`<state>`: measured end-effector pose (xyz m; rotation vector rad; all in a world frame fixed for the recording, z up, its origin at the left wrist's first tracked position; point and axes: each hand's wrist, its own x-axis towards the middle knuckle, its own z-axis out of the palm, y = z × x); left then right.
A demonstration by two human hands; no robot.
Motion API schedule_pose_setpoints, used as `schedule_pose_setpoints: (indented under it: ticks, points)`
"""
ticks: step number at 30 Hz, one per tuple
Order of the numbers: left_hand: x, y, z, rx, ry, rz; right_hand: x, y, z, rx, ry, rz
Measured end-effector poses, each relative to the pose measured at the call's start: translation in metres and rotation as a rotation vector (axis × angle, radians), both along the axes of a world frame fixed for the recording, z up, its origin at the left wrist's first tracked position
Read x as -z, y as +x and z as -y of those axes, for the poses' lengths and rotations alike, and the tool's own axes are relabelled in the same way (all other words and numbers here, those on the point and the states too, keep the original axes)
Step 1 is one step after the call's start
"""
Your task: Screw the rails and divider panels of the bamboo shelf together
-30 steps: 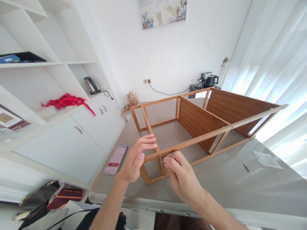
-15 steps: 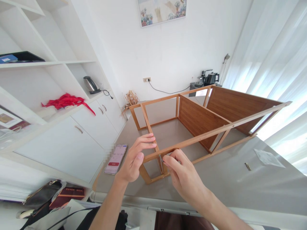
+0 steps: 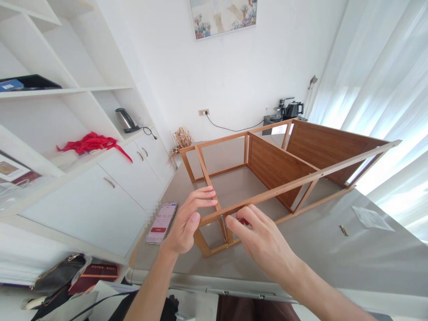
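At your left a phone (image 3: 161, 223) lies on the table (image 3: 301, 249); the shelves (image 3: 70, 90) hold a kettle (image 3: 126, 119) and red cloth (image 3: 87, 143). Facing you, a picture (image 3: 224, 18) hangs above an outlet (image 3: 203, 112); a curtain (image 3: 377, 67) hangs at your right.

Orange-brown wooden frame (image 3: 284, 188); grey tabletop (image 3: 317, 249); red fabric (image 3: 88, 143).

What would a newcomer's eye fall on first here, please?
Probably the wooden frame spread across the grey table, with the left hand and right hand at its near left end. The bright red heap on the white shelving at left might come next.
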<state>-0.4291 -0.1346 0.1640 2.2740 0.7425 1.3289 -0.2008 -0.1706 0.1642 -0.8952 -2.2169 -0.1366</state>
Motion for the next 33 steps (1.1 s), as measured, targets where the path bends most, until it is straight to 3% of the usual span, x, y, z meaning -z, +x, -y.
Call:
schedule_pose_setpoints:
  ticks: [5,18,22,29,33]
  points:
    - [0.001,0.0,0.0,-0.001,-0.001,0.003,-0.002,-0.002,-0.001,0.003,0.001,-0.018]
    - [0.001,0.002,0.001,-0.02,0.011,0.01,0.027,-0.028,0.004,0.089,0.028,-0.336]
    - [0.001,0.001,0.002,-0.026,0.009,0.001,0.027,-0.026,0.004,0.087,0.037,-0.298]
    - [-0.005,-0.001,0.005,-0.016,-0.001,-0.055,0.012,-0.004,-0.004,-0.04,0.187,-0.181]
    - [-0.012,-0.004,0.01,-0.033,-0.04,-0.12,0.006,0.049,0.001,-0.039,0.152,-0.199]
